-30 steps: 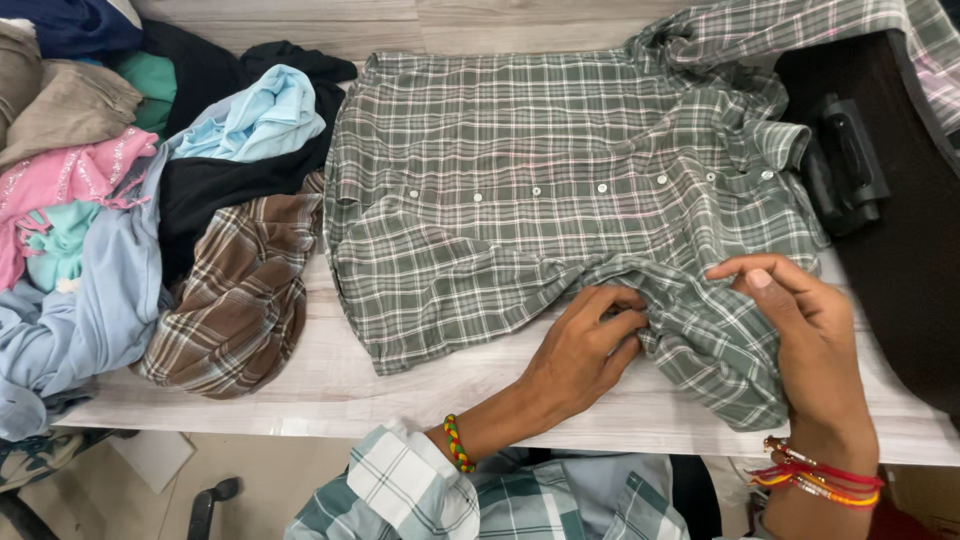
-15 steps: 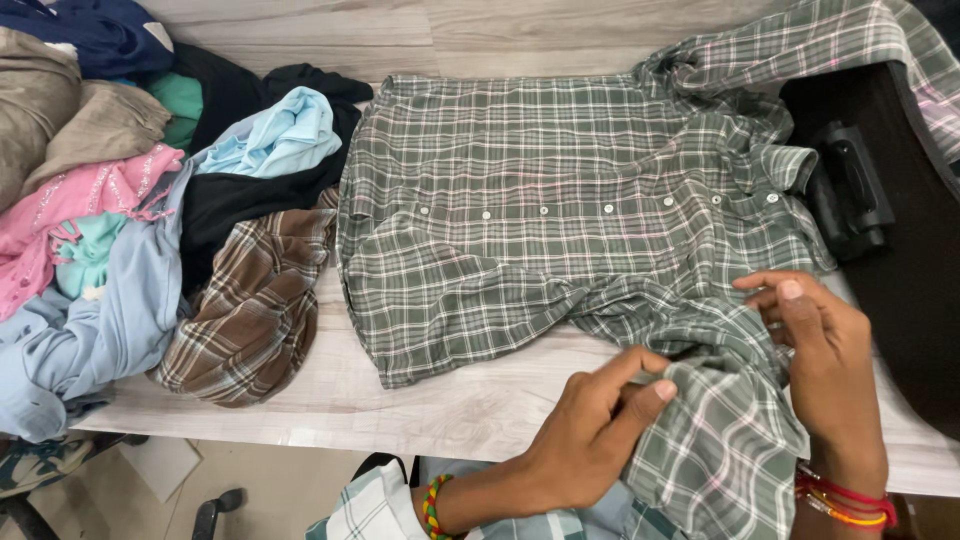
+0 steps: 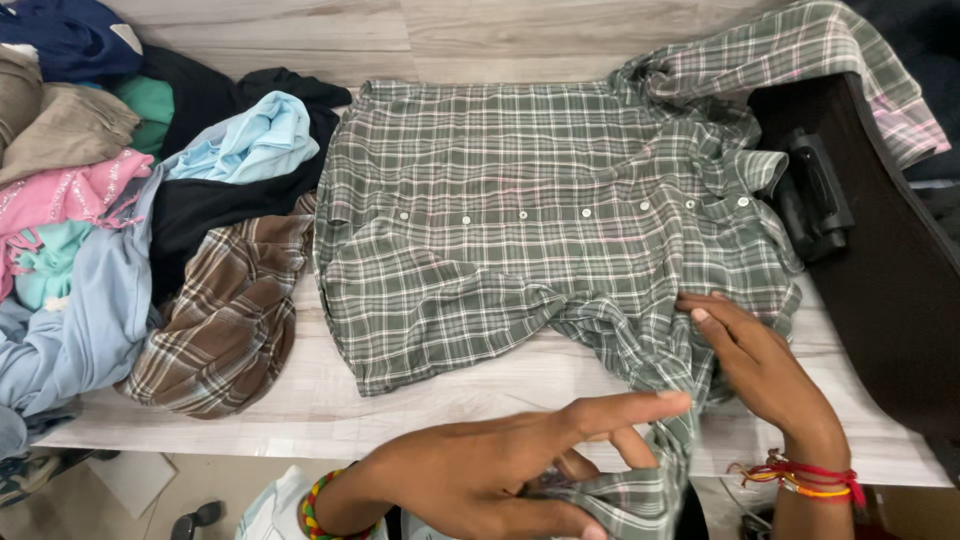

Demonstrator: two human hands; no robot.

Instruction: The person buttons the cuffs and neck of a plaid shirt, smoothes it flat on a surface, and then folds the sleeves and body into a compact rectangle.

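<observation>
A green plaid button shirt (image 3: 520, 210) lies spread front-up on the pale wooden table (image 3: 440, 385), its collar to the right. My left hand (image 3: 500, 470) is low at the near edge, pinching the end of the shirt's near sleeve (image 3: 640, 490), which hangs off the table. My right hand (image 3: 760, 365) rests with fingers flat on the sleeve near the shoulder, holding the cloth down. The far sleeve (image 3: 800, 50) drapes over the dark piece at the right.
A heap of clothes fills the left: brown plaid cloth (image 3: 225, 320), light blue (image 3: 255, 135), black, pink (image 3: 60, 195) and beige pieces. A dark surface (image 3: 880, 270) with a black device (image 3: 815, 195) stands at the right.
My left hand has drawn the near sleeve toward me and down off the table edge. My right hand dropped from pinching the cloth to pressing on it near the shoulder.
</observation>
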